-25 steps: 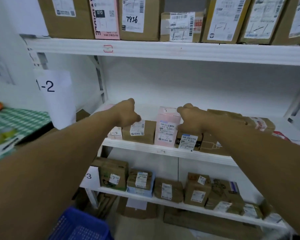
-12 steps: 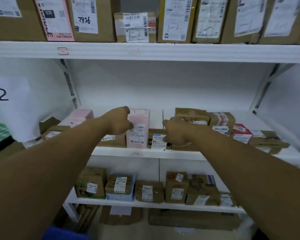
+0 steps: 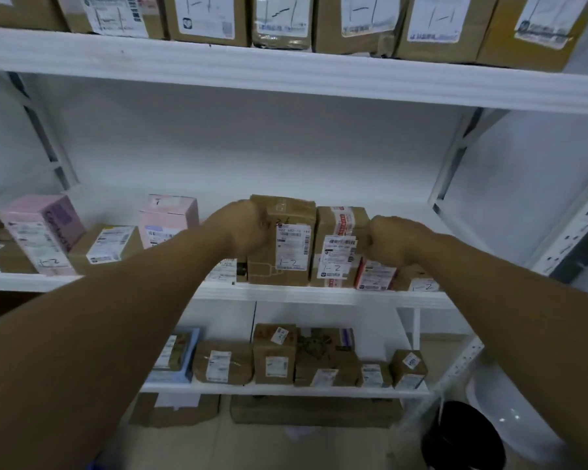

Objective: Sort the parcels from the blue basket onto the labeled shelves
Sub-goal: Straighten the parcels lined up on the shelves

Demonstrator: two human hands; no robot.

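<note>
Reaching forward, left hand [image 3: 248,228] curled

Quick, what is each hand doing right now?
Left hand: fingers curled against the tall brown cardboard box; grip cannot be told.
Right hand: fingers curled beside the red-taped brown cardboard box; grip cannot be told.

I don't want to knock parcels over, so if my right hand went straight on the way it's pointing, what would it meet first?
Likely the taped brown parcel: your right hand points left and inward at its right side, very near it, though depth is unclear.
</note>
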